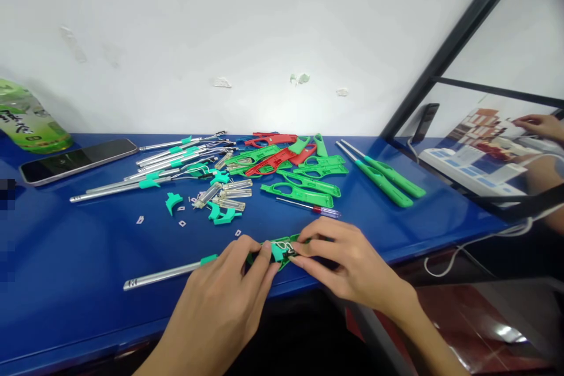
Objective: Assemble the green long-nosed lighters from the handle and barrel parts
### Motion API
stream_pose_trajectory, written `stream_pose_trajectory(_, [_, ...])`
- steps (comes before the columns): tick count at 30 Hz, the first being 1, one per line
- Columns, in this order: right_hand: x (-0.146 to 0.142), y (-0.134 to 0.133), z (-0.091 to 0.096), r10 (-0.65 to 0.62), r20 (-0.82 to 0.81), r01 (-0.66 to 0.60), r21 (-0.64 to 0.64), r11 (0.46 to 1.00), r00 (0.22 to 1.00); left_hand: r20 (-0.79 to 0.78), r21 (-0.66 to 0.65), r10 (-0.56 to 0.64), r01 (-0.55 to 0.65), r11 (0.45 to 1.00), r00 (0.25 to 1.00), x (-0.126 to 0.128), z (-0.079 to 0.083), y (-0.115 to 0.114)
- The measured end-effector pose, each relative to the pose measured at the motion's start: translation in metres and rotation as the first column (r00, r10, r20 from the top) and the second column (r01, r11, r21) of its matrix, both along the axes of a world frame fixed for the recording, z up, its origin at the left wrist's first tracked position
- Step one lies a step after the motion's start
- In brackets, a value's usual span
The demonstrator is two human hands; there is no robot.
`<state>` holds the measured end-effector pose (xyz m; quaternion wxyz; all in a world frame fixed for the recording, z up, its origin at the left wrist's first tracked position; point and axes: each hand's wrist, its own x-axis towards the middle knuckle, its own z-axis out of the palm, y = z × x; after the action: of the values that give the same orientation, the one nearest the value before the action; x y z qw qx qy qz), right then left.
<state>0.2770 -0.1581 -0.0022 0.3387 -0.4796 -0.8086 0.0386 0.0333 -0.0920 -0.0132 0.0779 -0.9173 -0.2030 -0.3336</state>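
Observation:
At the table's front edge, my left hand (229, 291) is closed on a half-built long-neck lighter, its fingers at a teal trigger (277, 252) in the green handle shell (284, 265). The lighter's silver tube (163, 276) points left across the table. My right hand (352, 261) pinches at the other end of the shell, by a small black part (289, 253) and looped white wires (285, 244). The fingertips partly hide what it grips. Beyond the hands lie loose teal triggers (227, 215), clear fuel tanks (231, 204) and a screwdriver (324, 211).
Tubes with wires (171, 155) lie behind left, near a phone (79, 160) and a green pouch (33, 120). Green shells (304, 195) and red shells (271, 160) are heaped centrally. Two green lighters (385, 182) lie right. Another person's hand (540, 126) shows beyond the frame.

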Motion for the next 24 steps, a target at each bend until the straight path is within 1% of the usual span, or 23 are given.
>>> stream_pose_trajectory(7, [-0.001, -0.003, 0.001, -0.009, 0.036, 0.009, -0.008, 1.000, 0.999, -0.004, 0.035, 0.010, -0.010, 0.999, 1.000, 0.001, 0.003, 0.000])
stream_pose_trajectory(11, [-0.002, -0.002, 0.000, -0.015, -0.039, 0.015, -0.010, 1.000, 0.999, -0.003, 0.034, 0.025, -0.025, 0.999, 1.000, 0.000, 0.002, 0.000])
stream_pose_trajectory(15, [-0.004, -0.002, -0.002, -0.049, -0.112, 0.051, 0.015, 0.999, 0.992, 0.028, 0.043, 0.074, -0.075, 0.996, 0.997, 0.000, 0.001, -0.003])
stream_pose_trajectory(18, [-0.003, -0.003, -0.001, -0.057, -0.164, 0.055, -0.017, 0.998, 0.985, 0.032, 0.040, 0.056, -0.058, 0.998, 0.998, -0.001, 0.001, -0.004])
stream_pose_trajectory(20, [-0.003, -0.004, -0.001, -0.063, -0.165, 0.058, -0.032, 0.998, 0.984, 0.036, 0.049, 0.055, -0.057, 0.997, 0.998, -0.003, 0.002, -0.004])
stream_pose_trajectory(22, [-0.003, -0.004, 0.000, -0.060, -0.157, 0.056, -0.029, 0.998, 0.986, 0.035, 0.059, 0.081, -0.083, 0.995, 0.996, -0.007, 0.003, -0.003])
stream_pose_trajectory(24, [-0.003, -0.003, -0.001, -0.057, -0.153, 0.054, -0.022, 0.998, 0.987, 0.040, 0.032, 0.096, -0.098, 0.995, 0.995, -0.012, 0.004, 0.000])
